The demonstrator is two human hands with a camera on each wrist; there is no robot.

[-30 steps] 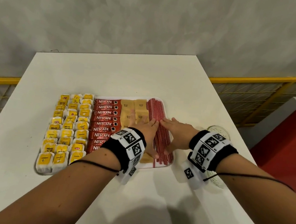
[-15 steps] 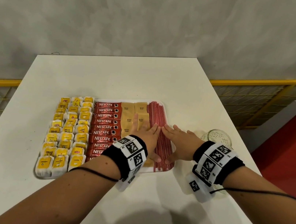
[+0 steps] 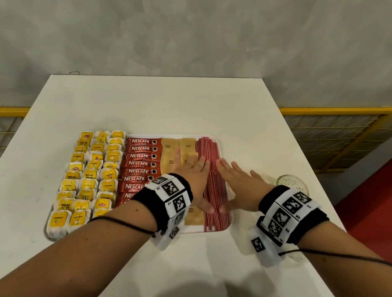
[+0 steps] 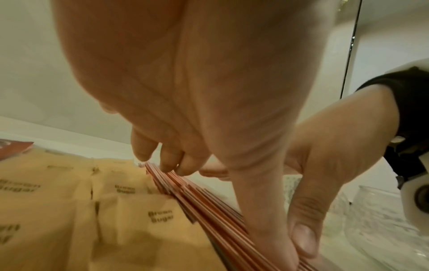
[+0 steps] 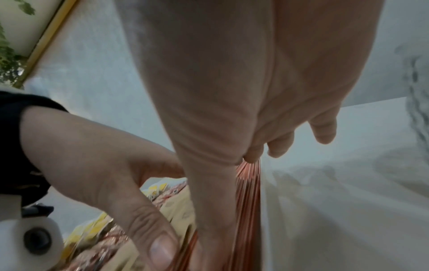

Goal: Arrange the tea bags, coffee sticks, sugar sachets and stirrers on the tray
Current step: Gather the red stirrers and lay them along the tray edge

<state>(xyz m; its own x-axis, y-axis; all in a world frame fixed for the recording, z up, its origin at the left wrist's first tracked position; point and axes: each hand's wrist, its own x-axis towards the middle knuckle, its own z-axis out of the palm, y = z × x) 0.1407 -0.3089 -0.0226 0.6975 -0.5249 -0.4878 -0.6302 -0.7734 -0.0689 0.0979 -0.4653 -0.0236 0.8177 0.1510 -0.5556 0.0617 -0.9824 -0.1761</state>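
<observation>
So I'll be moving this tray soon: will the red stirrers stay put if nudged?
Probably not. The red stirrers are thin loose sticks lying side by side, so they would likely slide and scatter. Both the left hand and right hand press them flat, suggesting they shift easily.

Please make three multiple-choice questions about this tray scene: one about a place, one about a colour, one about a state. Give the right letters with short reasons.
1. Where do the red stirrers lie on the tray?
A. right edge
B. left edge
C. middle

2. What colour are the tea bags' labels?
A. green
B. yellow
C. blue

3. How are the hands placed?
A. both clenched in fists
B. both flat, fingers straight, on either side of the stirrers
C. both lifted off, holding a glass

Answers:
1 A: the stirrers sit right of the brown sugar sachets.
2 B: yellow shows on every bag.
3 B: the left hand and the right hand press against the bundle's sides.
</observation>
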